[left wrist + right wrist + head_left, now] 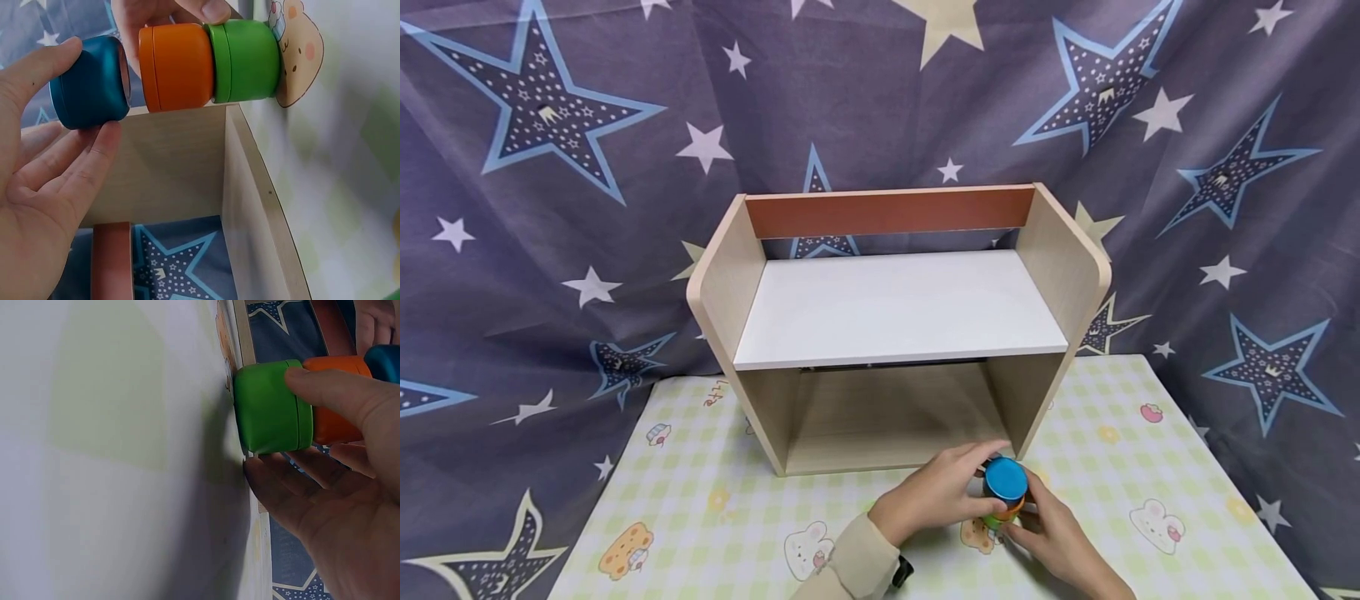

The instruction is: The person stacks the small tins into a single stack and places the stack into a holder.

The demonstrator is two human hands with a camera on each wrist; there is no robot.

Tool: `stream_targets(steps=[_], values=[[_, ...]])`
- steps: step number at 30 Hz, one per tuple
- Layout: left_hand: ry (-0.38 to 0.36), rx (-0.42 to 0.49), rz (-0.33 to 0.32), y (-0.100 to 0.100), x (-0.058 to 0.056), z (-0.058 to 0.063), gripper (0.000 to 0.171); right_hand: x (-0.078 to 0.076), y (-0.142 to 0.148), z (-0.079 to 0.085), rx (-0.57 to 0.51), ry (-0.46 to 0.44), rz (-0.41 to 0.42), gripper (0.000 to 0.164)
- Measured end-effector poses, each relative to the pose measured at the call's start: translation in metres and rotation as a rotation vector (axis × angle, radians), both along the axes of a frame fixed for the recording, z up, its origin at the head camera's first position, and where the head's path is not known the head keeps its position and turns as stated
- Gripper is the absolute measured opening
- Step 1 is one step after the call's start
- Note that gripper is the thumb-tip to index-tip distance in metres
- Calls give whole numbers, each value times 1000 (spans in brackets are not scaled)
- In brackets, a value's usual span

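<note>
My left hand [936, 496] holds a small round blue jar [94, 81] between thumb and fingers; its shiny lid-like top faces up in the head view. Under it stands an orange jar [178, 67], with a narrow gap to the blue one in the left wrist view. A green jar [269, 406] is at the bottom, standing on the tablecloth with the orange jar on top of it. My right hand [1060, 537] steadies the green jar, thumb on one side and curled fingers around the other.
Just behind my hands stands a small wooden shelf [895, 308] with a white middle board and a brown back rail [891, 214]. A checked tablecloth [1112, 483] with cartoon prints covers the table. A dark curtain [880, 100] with stars hangs behind.
</note>
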State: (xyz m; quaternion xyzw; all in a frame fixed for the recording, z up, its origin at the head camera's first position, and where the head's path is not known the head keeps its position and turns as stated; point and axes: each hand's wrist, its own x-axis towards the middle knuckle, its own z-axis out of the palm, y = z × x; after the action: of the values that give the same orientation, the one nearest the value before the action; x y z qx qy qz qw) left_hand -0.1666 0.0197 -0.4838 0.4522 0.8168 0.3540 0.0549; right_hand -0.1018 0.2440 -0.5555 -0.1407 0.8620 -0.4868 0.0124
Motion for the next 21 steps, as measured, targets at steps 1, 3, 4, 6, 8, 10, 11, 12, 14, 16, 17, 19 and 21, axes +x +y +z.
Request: stream_targets(steps=[1, 3, 4, 6, 8, 10, 11, 12, 14, 16, 17, 19, 21], values=[[3, -4, -3, 1, 0, 0, 77, 0, 0, 0, 4, 8, 0, 80], [8, -9, -7, 2, 0, -1, 78, 0, 0, 0, 7, 19, 1, 78], [13, -11, -9, 3, 0, -1, 78, 0, 0, 0, 10, 21, 0, 77], [19, -12, -13, 4, 0, -2, 78, 0, 0, 0, 9, 21, 1, 76], [21, -14, -16, 4, 0, -2, 78, 0, 0, 1, 11, 20, 1, 76], [21, -17, -17, 5, 0, -3, 78, 0, 0, 1, 16, 20, 1, 76], [23, -18, -17, 5, 0, -3, 78, 0, 0, 1, 19, 23, 0, 75], [24, -19, -16, 5, 0, -3, 78, -1, 0, 0, 22, 26, -1, 75], [26, -20, -16, 6, 0, -3, 79, -1, 0, 0, 25, 29, 0, 75], [27, -23, -13, 6, 0, -4, 78, -1, 0, 0, 26, 28, 1, 75], [27, -25, -13, 6, 0, -5, 78, 0, 0, 0, 24, 26, 2, 75], [26, -31, -11, 6, 0, -6, 77, 0, 0, 0, 23, 18, 3, 76], [24, -36, -8, 7, 0, -7, 77, 0, -1, 0, 23, 10, 2, 77]])
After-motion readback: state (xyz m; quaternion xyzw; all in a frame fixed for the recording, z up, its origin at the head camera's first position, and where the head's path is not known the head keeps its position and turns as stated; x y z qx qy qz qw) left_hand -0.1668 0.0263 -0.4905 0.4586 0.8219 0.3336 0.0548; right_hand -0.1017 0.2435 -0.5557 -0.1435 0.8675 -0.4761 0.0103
